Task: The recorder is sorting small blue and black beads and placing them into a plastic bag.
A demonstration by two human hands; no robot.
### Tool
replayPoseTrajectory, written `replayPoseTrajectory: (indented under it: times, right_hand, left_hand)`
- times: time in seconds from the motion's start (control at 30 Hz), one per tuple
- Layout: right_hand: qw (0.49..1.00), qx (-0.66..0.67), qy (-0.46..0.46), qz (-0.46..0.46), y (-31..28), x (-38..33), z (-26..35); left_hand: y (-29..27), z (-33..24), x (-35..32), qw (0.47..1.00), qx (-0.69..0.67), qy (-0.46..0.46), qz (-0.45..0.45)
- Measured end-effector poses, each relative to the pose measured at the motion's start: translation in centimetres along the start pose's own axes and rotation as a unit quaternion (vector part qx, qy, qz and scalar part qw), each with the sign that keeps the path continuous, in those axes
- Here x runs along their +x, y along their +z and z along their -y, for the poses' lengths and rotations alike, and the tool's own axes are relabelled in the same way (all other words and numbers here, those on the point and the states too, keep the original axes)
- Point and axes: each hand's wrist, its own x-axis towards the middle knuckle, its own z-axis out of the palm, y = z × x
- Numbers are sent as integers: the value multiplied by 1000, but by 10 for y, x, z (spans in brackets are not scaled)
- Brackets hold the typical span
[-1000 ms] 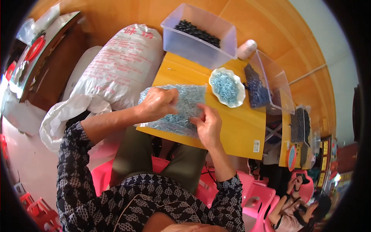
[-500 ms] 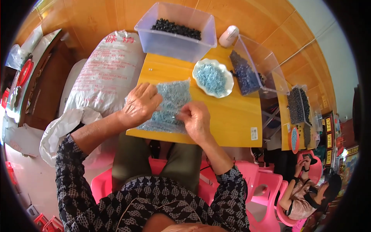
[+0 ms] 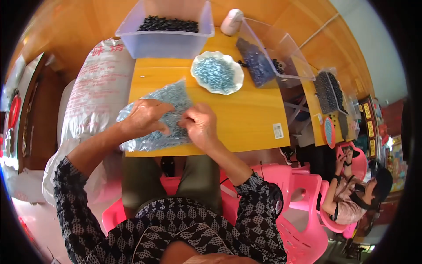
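A clear plastic bag (image 3: pixel 169 99) full of small blue-grey pieces lies on the yellow table (image 3: pixel 246 119) at its near edge. My left hand (image 3: pixel 145 116) rests on top of the bag, fingers curled into the plastic. My right hand (image 3: pixel 201 125) pinches the bag's right edge. Just beyond the bag sits a white scalloped dish (image 3: pixel 217 72) heaped with the same blue-grey pieces.
A clear tub (image 3: pixel 167 28) of dark pieces stands at the table's far edge, a tilted clear bin (image 3: pixel 268 57) of dark pieces to its right. A large white sack (image 3: pixel 94 92) leans on the left. Pink chairs (image 3: pixel 303 207) and a seated person (image 3: pixel 356 193) are on the right.
Both hands have stayed on the bag, and the right hand has shifted to its right edge. The view has tilted, so the table sits lower and squarer in the picture.
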Motion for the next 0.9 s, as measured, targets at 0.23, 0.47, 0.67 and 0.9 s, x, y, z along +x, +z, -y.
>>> replayPoseTrajectory:
  times: [0.23,0.47,0.67,0.9]
  right_hand:
    - [998,52,38,18,0,-4,-8]
    - [962,210,147,-93,-76,20,-46]
    - [972,-150,126,-128,-150,36,-127]
    - [998,-50,-2,-35,-73,54,-78]
  left_hand:
    - [-1,-13,5,981,-143,-116,55]
    - [-9,-20,0,980,-184,-79,-10]
    - [-12,-26,0,987,-161,-19,-16]
    - [1,-24,-19,976,-215,16,-33]
